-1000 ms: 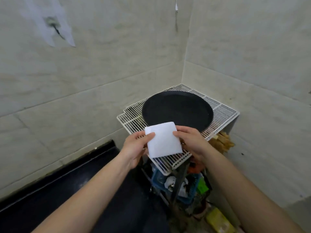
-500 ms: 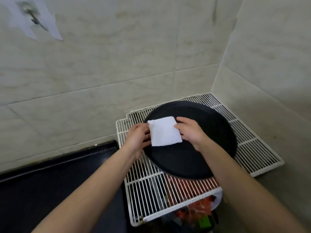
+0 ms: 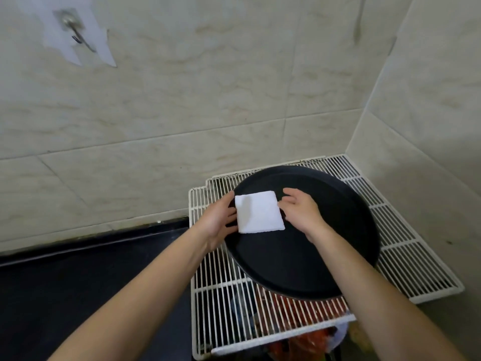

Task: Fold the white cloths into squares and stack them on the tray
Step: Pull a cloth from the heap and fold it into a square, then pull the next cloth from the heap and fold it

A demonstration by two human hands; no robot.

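Tiled corner, pale marbled wall tiles on two sides; head view looking down.

Left hand: fingers bent in against the 9 o'clock edge of the folded white cloth, holding it from that side. How far the fingertips reach under the cloth cannot be seen.

Right hand: at the cloth's 3 o'clock edge, fingers curled with their tips on that edge, index finger raised a little above the rest. Both forearms are bare and enter from 6 o'clock.

Cloth: folded to a near square, thick, edges aligned, held between the two hands. It sits at the 10 o'clock part of the round black tray, inside the rim. Whether it rests on the tray floor or hangs just above it: cannot tell.

Tray: lies on a white wire rack pushed into the wall corner.

Below the rack: red and orange items, blurred, not identifiable.

Black counter adjoins the rack at its 9 o'clock.

Wall, 11 o'clock of the view: metal hook on a clear adhesive patch.
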